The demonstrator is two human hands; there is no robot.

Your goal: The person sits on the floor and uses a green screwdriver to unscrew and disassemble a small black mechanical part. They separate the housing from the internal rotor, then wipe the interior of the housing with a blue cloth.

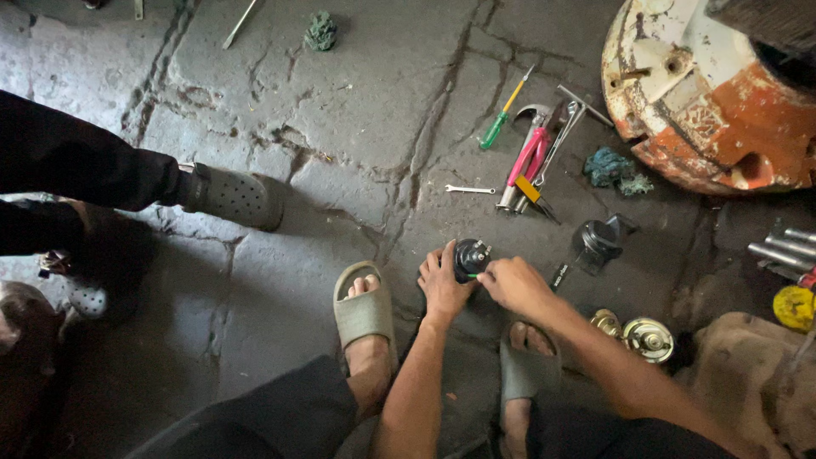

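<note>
A small black round part (470, 257) is held low over the cracked stone floor (357, 102), between the two sandalled feet of the person. The left hand (442, 285) is closed around the left side of the part, fingers wrapped on its body. The right hand (514, 285) is set against the right side of the part, fingertips pinched at its edge; a short green item is seen at the fingers, too small to identify. The top face of the part carries small metal terminals.

Beyond the hands, tools are laid in a loose group on the floor:
- a green screwdriver (503, 112) with a yellow shank, lying at an angle;
- pink pliers (529, 157), touching a bunch of metal spanners (565, 127);
- a small spanner (470, 189), lying apart to the left of the group.

A second black part (597, 242) is placed to the right of the hands, near the tools. A blue-green rag (614, 168) lies just beyond it, beside a large rusted white-and-orange drum (705, 93) at the upper right. Two brass-coloured discs (637, 334) rest side by side by the right forearm. Metal rods (786, 246) and a yellow object (795, 306) are seen at the right edge. A further green rag (321, 30) lies at the top of the floor, well apart from the rest.

At the left, the leg and grey perforated shoe (236, 195) of another person are visible.
</note>
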